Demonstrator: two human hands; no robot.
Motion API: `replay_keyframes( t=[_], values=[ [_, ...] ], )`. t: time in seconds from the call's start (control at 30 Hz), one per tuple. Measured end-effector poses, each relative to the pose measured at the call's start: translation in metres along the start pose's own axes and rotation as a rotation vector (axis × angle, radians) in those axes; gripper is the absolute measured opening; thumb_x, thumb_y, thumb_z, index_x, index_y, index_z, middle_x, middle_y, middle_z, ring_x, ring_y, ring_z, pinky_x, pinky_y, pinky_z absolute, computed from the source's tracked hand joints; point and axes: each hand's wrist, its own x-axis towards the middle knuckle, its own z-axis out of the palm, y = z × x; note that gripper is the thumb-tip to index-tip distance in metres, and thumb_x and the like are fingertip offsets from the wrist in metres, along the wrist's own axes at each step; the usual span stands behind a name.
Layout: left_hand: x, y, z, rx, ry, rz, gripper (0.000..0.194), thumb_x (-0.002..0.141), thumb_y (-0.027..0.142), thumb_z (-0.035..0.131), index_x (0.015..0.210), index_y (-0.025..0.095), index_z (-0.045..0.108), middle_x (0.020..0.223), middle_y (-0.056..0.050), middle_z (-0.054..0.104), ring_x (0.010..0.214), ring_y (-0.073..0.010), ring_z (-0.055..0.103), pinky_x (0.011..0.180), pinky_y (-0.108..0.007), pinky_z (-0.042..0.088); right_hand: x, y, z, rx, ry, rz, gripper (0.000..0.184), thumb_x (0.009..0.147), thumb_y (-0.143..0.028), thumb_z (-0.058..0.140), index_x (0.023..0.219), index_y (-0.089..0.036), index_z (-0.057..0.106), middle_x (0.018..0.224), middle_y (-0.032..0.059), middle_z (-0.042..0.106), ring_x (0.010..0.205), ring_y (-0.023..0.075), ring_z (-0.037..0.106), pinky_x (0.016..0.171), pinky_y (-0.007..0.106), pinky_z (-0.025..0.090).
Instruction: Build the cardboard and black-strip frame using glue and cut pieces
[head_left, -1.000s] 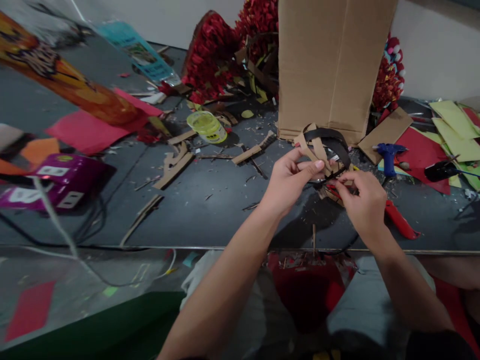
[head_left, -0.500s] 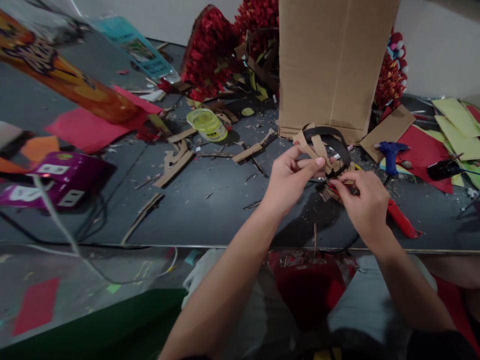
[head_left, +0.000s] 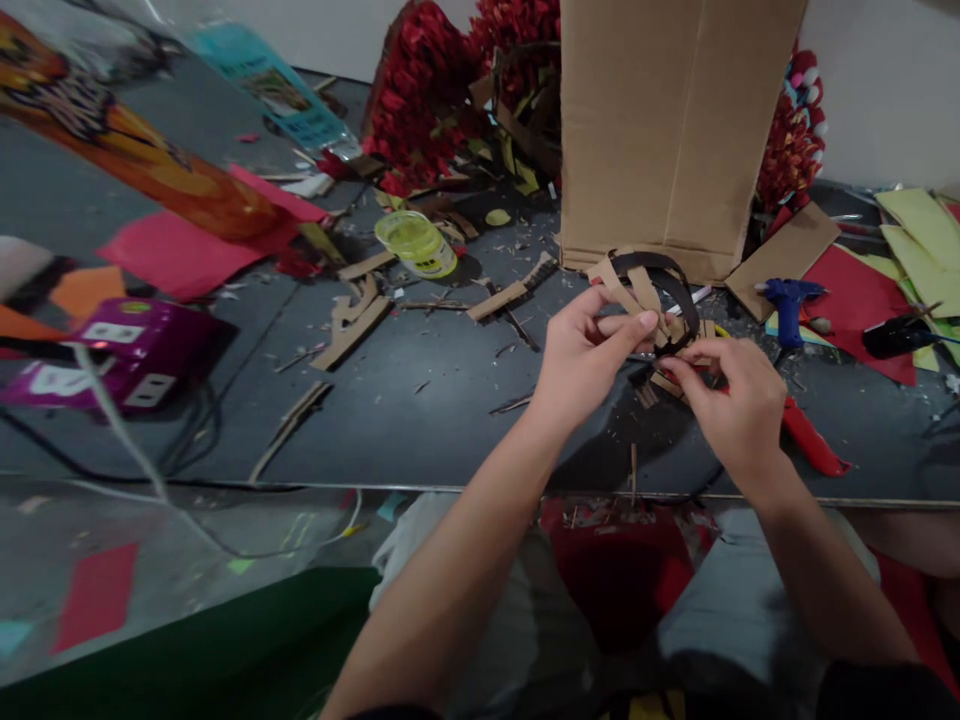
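Note:
My left hand (head_left: 589,345) is closed around tan cardboard strips (head_left: 637,290) bent into loops. A black curved band (head_left: 679,285) arches from these strips down toward my right hand (head_left: 739,390). The right thumb and forefinger pinch the lower end of the band, close to the left fingertips. Small cardboard pieces (head_left: 670,384) lie below the fingers, partly covered. A red-handled tool (head_left: 816,440) rests beside my right wrist; the rest of it is hidden behind the hand.
A tall cardboard box (head_left: 667,130) stands just behind the hands. To the right lies a blue glue gun (head_left: 787,305). On the left are a yellow tub (head_left: 416,245), cardboard scraps (head_left: 352,330) and a purple power strip (head_left: 135,350) with trailing cables. Red flower-like decorations (head_left: 420,100) stand at the back.
The black band's lower end has shifted slightly between my fingertips. Both hands keep their grip in nearly the same place, while the whole view has moved a little.

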Motion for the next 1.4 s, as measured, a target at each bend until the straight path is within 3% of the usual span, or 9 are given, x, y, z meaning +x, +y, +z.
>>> replay_keyframes(
  t=[0.13,0.33,0.53,0.73,0.9,1.13,1.4],
  values=[
    [-0.001,0.0,0.001,-0.017,-0.041,-0.011,0.033,0.065,0.041,0.077,0.084,0.018,0.062,0.072,-0.001,0.073,0.071,-0.0154,0.069,0.064,-0.024,0.054,0.003,-0.003,-0.005,0.048,0.059,0.003,0.013,0.083,-0.028,0.066,0.078,-0.023,0.056,0.071,-0.0027,0.066,0.066,0.0118,0.059,0.063,0.025,0.043],
    [0.003,0.001,-0.002,-0.003,0.0,-0.009,0.037,0.062,0.046,0.078,0.083,0.02,0.062,0.07,0.0,0.073,0.072,-0.0158,0.07,0.062,-0.024,0.054,0.001,0.0,-0.004,0.023,-0.042,0.028,0.011,0.082,-0.027,0.067,0.081,-0.023,0.057,0.073,-0.0023,0.067,0.069,0.0132,0.061,0.063,0.025,0.045],
    [0.0,0.001,0.0,-0.008,-0.067,-0.012,0.037,0.063,0.045,0.078,0.083,0.019,0.062,0.071,-0.001,0.073,0.069,-0.0156,0.069,0.063,-0.025,0.053,0.004,-0.004,-0.01,0.017,0.074,0.024,0.012,0.083,-0.029,0.066,0.079,-0.024,0.056,0.071,-0.0026,0.066,0.064,0.0123,0.061,0.061,0.025,0.046],
    [0.0,0.002,-0.003,0.018,-0.038,0.01,0.037,0.063,0.044,0.079,0.083,0.019,0.062,0.07,-0.001,0.073,0.065,-0.0137,0.067,0.062,-0.024,0.052,0.002,-0.003,-0.009,0.027,-0.049,0.084,0.012,0.081,-0.029,0.068,0.082,-0.023,0.058,0.073,-0.0024,0.067,0.069,0.0135,0.062,0.063,0.025,0.047],
    [0.002,0.005,-0.007,-0.004,0.03,0.046,0.033,0.064,0.043,0.079,0.082,0.02,0.063,0.071,0.0,0.073,0.069,-0.0139,0.068,0.061,-0.022,0.053,-0.001,-0.004,-0.005,0.018,-0.061,0.043,0.011,0.081,-0.027,0.068,0.082,-0.023,0.057,0.074,-0.0017,0.068,0.07,0.0134,0.062,0.065,0.026,0.046],
    [0.008,0.008,-0.015,-0.066,0.079,0.014,0.027,0.067,0.039,0.077,0.083,0.021,0.064,0.078,-0.001,0.073,0.077,-0.0141,0.069,0.061,-0.021,0.053,0.004,0.0,-0.014,0.038,0.024,-0.111,0.012,0.081,-0.027,0.068,0.077,-0.025,0.057,0.07,-0.0031,0.069,0.065,0.013,0.063,0.064,0.027,0.049],
    [0.011,0.01,-0.02,-0.144,0.073,-0.023,0.024,0.067,0.035,0.078,0.076,0.019,0.063,0.073,0.001,0.07,0.068,-0.0099,0.067,0.06,-0.018,0.053,-0.002,0.016,-0.029,0.093,0.176,-0.462,0.021,0.077,-0.008,0.067,0.088,-0.025,0.062,0.086,-0.0048,0.075,0.073,0.0101,0.066,0.066,0.024,0.054]
  ],
)
